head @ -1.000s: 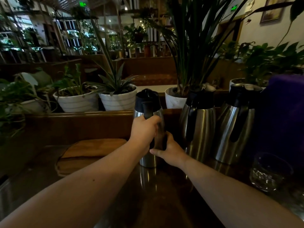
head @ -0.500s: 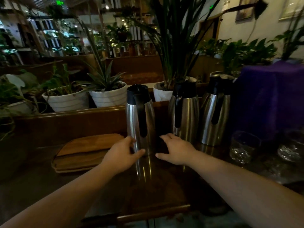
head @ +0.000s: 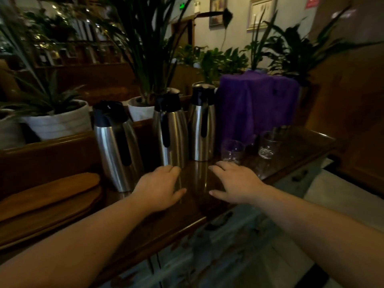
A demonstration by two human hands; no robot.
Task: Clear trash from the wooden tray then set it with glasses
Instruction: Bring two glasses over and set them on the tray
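Observation:
The wooden tray (head: pixel 41 206) lies at the left of the dark counter, with what looks like a second board stacked on it. Two clear glasses stand to the right: one glass (head: pixel 232 151) just beyond my right hand, another glass (head: pixel 269 144) further right. My left hand (head: pixel 159 189) hovers palm down over the counter with fingers spread, holding nothing, right of the nearest steel jug (head: pixel 116 146). A short gap to the right, my right hand (head: pixel 234 182) hangs the same way, empty, a little short of the near glass.
Two more steel jugs (head: pixel 172 129) (head: pixel 202 123) stand behind the hands. A purple cloth (head: pixel 257 102) covers something at the back right. White plant pots (head: pixel 60 121) sit on the wooden ledge behind. The counter's front edge (head: pixel 187 223) runs diagonally, with tiled floor below.
Both hands have let go of the nearest jug, which now stands by the tray. The hands have moved right, and the view has swung right toward the glasses.

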